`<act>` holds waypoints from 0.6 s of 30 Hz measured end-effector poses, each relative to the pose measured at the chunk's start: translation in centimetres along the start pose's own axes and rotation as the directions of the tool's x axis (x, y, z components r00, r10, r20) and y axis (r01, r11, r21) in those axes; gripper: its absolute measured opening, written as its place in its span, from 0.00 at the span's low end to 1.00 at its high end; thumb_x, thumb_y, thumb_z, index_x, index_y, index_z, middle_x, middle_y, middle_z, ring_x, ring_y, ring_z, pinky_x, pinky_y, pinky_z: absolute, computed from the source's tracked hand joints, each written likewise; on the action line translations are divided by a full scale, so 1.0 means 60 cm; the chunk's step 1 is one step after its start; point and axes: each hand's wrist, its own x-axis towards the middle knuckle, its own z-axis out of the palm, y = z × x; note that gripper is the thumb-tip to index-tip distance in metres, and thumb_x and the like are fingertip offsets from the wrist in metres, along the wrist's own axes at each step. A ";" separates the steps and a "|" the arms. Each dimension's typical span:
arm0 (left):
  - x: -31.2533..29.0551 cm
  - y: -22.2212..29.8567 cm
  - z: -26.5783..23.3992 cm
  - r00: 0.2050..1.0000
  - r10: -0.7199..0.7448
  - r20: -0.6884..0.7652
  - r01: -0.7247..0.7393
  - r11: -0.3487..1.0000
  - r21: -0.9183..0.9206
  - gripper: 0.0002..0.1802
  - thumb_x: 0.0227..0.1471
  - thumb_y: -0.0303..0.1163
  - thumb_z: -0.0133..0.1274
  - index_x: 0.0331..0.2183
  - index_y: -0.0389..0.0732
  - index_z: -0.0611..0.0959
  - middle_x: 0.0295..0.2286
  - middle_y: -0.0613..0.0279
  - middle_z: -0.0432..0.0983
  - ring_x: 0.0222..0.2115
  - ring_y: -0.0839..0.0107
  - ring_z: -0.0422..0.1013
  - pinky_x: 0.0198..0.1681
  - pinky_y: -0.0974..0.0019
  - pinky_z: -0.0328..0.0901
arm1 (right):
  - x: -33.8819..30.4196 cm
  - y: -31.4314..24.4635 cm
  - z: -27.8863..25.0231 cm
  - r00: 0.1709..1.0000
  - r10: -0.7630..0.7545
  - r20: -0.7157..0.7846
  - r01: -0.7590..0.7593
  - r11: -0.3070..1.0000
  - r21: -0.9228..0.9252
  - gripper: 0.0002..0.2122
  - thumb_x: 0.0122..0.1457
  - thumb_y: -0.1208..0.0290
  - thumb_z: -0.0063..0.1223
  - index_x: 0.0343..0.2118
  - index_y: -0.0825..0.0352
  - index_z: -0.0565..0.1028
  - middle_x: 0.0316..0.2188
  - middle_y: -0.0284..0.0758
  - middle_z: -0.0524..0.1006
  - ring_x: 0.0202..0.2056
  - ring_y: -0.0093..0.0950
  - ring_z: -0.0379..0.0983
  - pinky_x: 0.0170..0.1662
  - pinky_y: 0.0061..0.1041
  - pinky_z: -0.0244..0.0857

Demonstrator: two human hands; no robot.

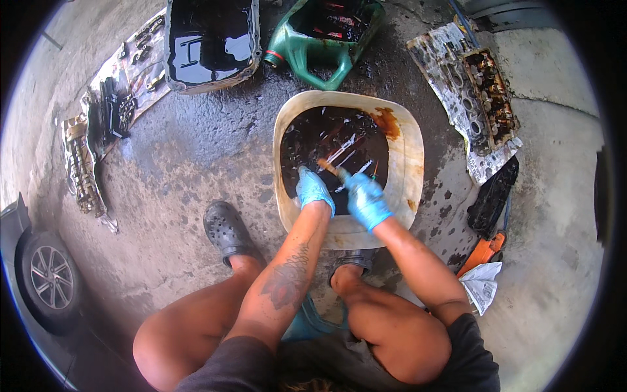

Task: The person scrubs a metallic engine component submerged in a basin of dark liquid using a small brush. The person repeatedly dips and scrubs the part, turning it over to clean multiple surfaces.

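Observation:
A cream plastic basin (409, 176) holding dark, oily liquid (313, 137) sits on the floor in front of me. Both my hands, in blue gloves, are over it. My right hand (367, 199) is closed around a brush (330, 168), whose tan end points toward my left hand; its bristles are hard to make out. My left hand (315, 189) reaches down at the liquid's left side with its fingers drawn together. Its fingertips are dark against the liquid, and whatever they hold is hidden. Pale streaks shine on the liquid between the hands.
Beyond the basin stand a metal oil pan (171, 62) of dark liquid and a cut green jug (320, 75). Engine parts (81, 163) lie on paper at left, with a cylinder head (491, 98) at right. An orange tool (482, 253) lies near my right arm; a car wheel (51, 277) is at left.

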 end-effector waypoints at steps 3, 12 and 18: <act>0.028 -0.002 -0.031 0.997 -0.068 0.044 0.065 0.996 0.057 0.32 0.60 0.56 0.39 0.50 0.39 0.75 0.44 0.55 0.73 0.39 0.62 0.69 0.49 0.55 0.62 | 0.063 0.013 -0.061 0.987 0.127 -0.101 -0.120 0.990 0.072 0.20 0.58 0.78 0.41 0.52 0.55 0.74 0.28 0.50 0.74 0.31 0.49 0.74 0.31 0.46 0.67; -0.060 0.046 0.022 0.878 0.477 -0.045 -0.435 0.833 0.343 0.33 0.59 0.51 0.43 0.48 0.27 0.77 0.46 0.41 0.76 0.45 0.48 0.72 0.50 0.56 0.63 | 0.068 0.007 -0.065 0.961 0.210 -0.182 -0.189 0.974 0.126 0.11 0.58 0.76 0.46 0.42 0.62 0.77 0.28 0.49 0.73 0.34 0.49 0.73 0.34 0.43 0.66; 0.013 0.076 0.021 0.964 0.263 0.036 -0.265 0.963 0.055 0.31 0.61 0.48 0.38 0.48 0.28 0.78 0.47 0.42 0.75 0.48 0.52 0.72 0.50 0.59 0.63 | 0.062 -0.022 -0.017 0.990 -0.068 -0.124 0.084 0.988 0.132 0.15 0.59 0.76 0.46 0.46 0.54 0.79 0.26 0.45 0.72 0.30 0.46 0.72 0.32 0.41 0.66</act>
